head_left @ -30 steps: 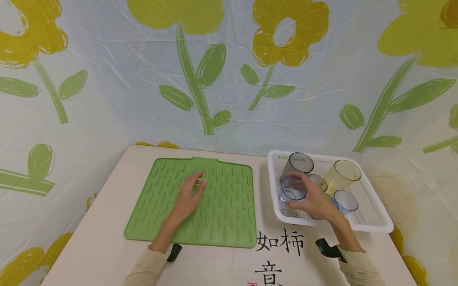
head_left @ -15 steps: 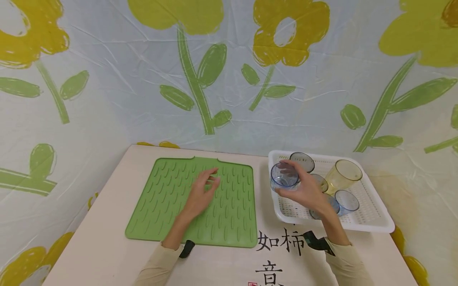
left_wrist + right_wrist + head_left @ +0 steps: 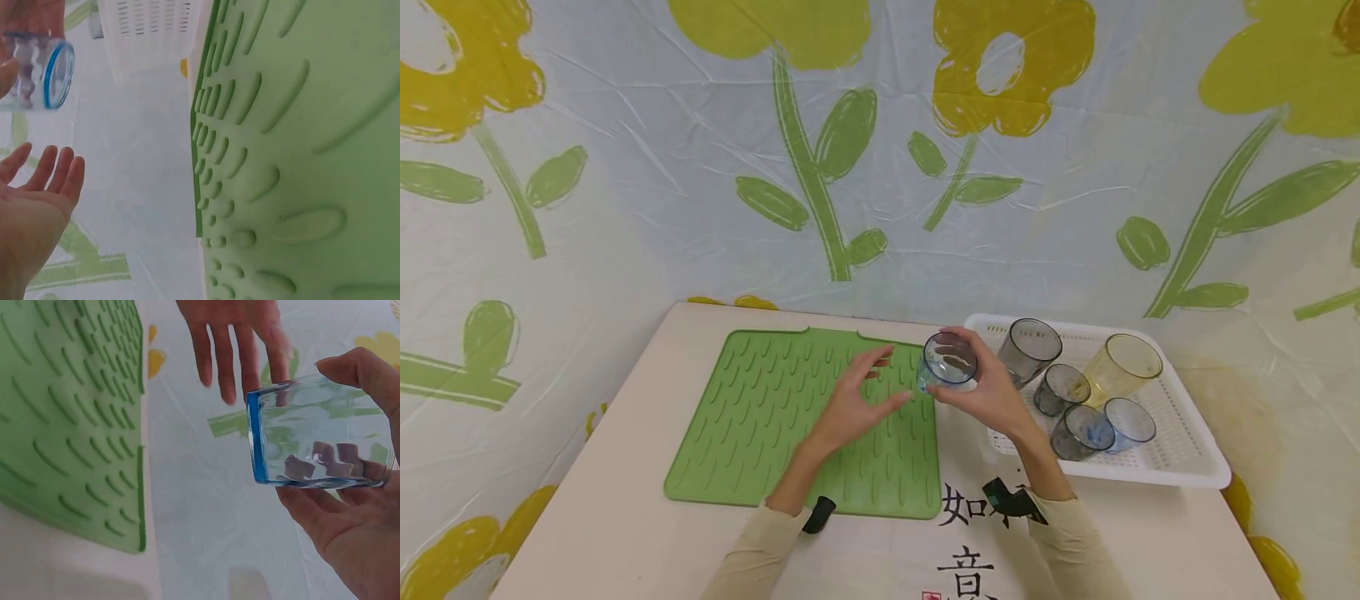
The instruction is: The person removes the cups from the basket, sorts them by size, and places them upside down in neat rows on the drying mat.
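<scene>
My right hand (image 3: 992, 396) grips a clear blue-tinted glass tumbler (image 3: 946, 360) at its side, above the gap between the green mat (image 3: 752, 417) and the white basket (image 3: 1195, 454). In the right wrist view the tumbler (image 3: 312, 434) lies between thumb and fingers, its thick blue end away from the palm. My left hand (image 3: 853, 408) is over the mat, fingers spread and holding nothing. Its fingertips are close to the tumbler, on the left. The left wrist view has the left hand (image 3: 37, 212) palm up, below the tumbler (image 3: 37, 75).
In the basket stand a tall grey glass (image 3: 1028, 350), a yellow glass (image 3: 1122, 367), two smaller grey glasses (image 3: 1062, 389) and a light blue glass (image 3: 1129, 423). Black characters (image 3: 964, 571) mark the pale tabletop (image 3: 625, 533). A flower-printed cloth (image 3: 700, 233) hangs behind.
My right hand has carried the blue tumbler out of the basket, to the left. The left hand has moved right across the mat towards it.
</scene>
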Motion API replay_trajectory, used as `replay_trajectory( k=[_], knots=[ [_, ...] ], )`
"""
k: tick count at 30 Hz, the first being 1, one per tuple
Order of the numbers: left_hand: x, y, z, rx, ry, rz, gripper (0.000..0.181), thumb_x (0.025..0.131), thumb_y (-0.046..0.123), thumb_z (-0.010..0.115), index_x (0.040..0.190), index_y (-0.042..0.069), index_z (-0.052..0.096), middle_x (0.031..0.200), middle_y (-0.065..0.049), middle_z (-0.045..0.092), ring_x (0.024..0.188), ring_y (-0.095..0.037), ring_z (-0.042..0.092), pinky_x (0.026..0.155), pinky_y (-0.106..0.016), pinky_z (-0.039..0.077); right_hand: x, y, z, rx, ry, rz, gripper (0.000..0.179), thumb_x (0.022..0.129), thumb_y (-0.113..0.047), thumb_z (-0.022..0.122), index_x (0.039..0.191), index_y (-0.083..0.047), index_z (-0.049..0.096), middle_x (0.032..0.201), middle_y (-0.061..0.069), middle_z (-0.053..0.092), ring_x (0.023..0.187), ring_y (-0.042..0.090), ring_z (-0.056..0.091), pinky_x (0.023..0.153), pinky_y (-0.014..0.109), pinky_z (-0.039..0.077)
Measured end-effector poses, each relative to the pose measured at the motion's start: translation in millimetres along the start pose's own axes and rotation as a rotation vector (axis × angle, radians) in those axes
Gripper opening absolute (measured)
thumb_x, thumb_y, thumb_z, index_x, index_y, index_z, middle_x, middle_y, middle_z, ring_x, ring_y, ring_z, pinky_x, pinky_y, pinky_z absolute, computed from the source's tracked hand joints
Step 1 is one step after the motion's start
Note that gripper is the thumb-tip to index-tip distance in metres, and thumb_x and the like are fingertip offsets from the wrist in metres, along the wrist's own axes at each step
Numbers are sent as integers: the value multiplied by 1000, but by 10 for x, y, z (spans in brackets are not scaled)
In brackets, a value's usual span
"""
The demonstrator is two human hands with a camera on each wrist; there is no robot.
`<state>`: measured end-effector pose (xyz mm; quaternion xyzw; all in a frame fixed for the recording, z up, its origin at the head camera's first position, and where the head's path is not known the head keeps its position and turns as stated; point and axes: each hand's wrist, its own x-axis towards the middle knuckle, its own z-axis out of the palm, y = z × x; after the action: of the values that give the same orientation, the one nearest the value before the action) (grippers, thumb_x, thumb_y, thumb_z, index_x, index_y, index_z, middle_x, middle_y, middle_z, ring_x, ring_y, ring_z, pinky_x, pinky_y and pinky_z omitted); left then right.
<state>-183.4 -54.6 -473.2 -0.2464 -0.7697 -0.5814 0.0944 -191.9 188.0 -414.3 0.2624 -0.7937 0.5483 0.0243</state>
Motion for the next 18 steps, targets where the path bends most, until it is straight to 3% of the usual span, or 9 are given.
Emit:
replay_trajectory(
  k=[8,14,18],
  knots=[
    [47,22,98,-30,-44,-12,85,86,18,87,157,16,41,149,-7,47,133,-27,50,109,-51,43,84,20,231,182,-23,8,77,86,3,80,152,-10,42,145,14,52,136,38,50,111,46,44],
    [47,25,128,-9,7,-11,79,87,12,84,154,9,43,145,-12,50,129,-27,51,107,-49,46,117,60,359,284,-22,17,74,89,1,77,153,-11,41,148,13,50,140,36,46,110,40,46],
    [27,31,85,-56,23,-30,72,89,12,83,151,10,47,140,-14,51,126,-31,53,106,-51,47,112,56,404,315,1,72,72,92,-4,76,154,-12,39,152,11,47,142,31,44,106,37,49]
  ],
)
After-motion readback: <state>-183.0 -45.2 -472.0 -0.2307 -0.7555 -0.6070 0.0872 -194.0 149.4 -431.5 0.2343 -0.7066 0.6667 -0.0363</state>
